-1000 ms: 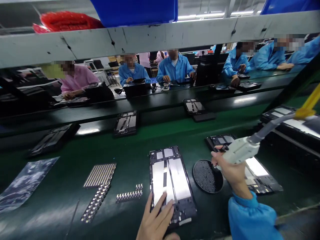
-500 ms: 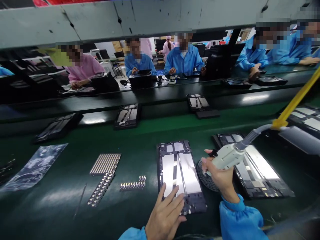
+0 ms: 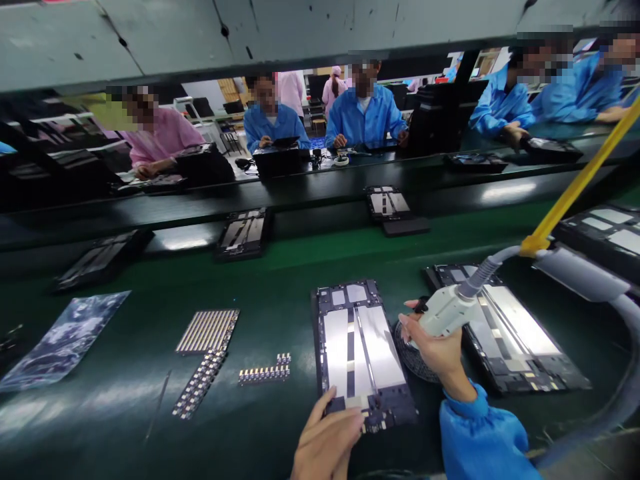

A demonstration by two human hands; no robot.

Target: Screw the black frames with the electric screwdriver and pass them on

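An opened tablet (image 3: 373, 347) with silver battery panels and a black frame lies before me on the green work surface. My left hand (image 3: 325, 440) rests at its lower left corner, fingers stretched out and close together over the edge. My right hand (image 3: 440, 350) is wrapped round a pale electric screwdriver (image 3: 447, 310), tilted, with a grey cable leaving its top end. Its tip is hidden by my fingers, over a round, dark, perforated dish (image 3: 417, 357). This dish sits between the tablet and a second opened tablet (image 3: 523, 327).
Left lie a sheet of small strips (image 3: 207, 330), a row of small parts (image 3: 265, 373), a thin tool (image 3: 157, 407) and a plastic bag (image 3: 65, 340). More opened tablets (image 3: 243, 233) lie behind. A yellow strap (image 3: 585, 173) holds the cable. People in blue and pink sit opposite.
My left hand has slid down the tablet towards its lower edge, its fingers drawn closer together. My right hand stays with the screwdriver at the dish. The view has shifted slightly.
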